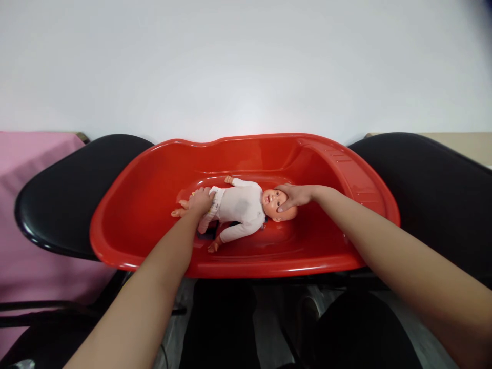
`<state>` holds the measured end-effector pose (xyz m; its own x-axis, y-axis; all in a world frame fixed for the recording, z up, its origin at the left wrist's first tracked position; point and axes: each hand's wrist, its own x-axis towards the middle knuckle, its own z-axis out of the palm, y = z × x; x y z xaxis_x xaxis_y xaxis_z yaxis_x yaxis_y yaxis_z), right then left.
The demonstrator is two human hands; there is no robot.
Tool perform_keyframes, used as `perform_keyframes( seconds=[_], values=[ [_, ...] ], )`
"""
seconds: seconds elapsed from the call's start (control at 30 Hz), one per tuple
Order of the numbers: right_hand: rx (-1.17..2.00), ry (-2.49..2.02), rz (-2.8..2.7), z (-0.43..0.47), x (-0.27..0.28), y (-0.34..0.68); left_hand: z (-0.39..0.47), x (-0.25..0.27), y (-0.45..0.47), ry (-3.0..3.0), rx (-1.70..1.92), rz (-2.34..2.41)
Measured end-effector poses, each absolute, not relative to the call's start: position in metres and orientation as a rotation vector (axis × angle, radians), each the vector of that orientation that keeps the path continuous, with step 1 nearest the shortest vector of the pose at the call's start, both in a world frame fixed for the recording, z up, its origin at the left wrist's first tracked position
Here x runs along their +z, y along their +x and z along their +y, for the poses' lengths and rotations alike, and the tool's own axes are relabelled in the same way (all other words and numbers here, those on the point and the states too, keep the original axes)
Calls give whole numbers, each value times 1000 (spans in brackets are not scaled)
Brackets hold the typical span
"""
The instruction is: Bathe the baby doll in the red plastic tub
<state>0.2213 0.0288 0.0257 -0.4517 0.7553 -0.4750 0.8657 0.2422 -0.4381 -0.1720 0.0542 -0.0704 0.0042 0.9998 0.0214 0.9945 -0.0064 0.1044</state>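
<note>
Two black chair seats, one at frame left and one at frame right, carry a red plastic baby tub across the centre of the frame; white wall fills the upper half, pink cloth sits at far left

Doll lies on its back in the tub basin, centre frame, head toward frame right, feet toward frame left, dressed in a white bodysuit; one arm stretches toward the lower edge of the basin

Right hand rests over the top and side of the doll's head, fingers together and curved against it, a cupping hold rather than a pinch

Left hand is closed around the doll's hips and upper legs, fingers wrapped, thumb side hidden

Step in hand, as judged: steadying or positioning the doll in the tub, head supported. Any lift or turn calls for both holds kept, the head hand leading so the neck does not flop
</note>
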Motion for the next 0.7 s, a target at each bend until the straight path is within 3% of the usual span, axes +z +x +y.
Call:
perform_keyframes(
  seconds=[0.47, 0.7],
  values=[
    [-997, 1562, 2303, 33, 21, 221, 50, -71, -198, 1882, 232, 2393],
    [-996, 1550, 2292, 34, 20, 221, 52, -44, -170, 1886, 615, 2320]
  ],
)
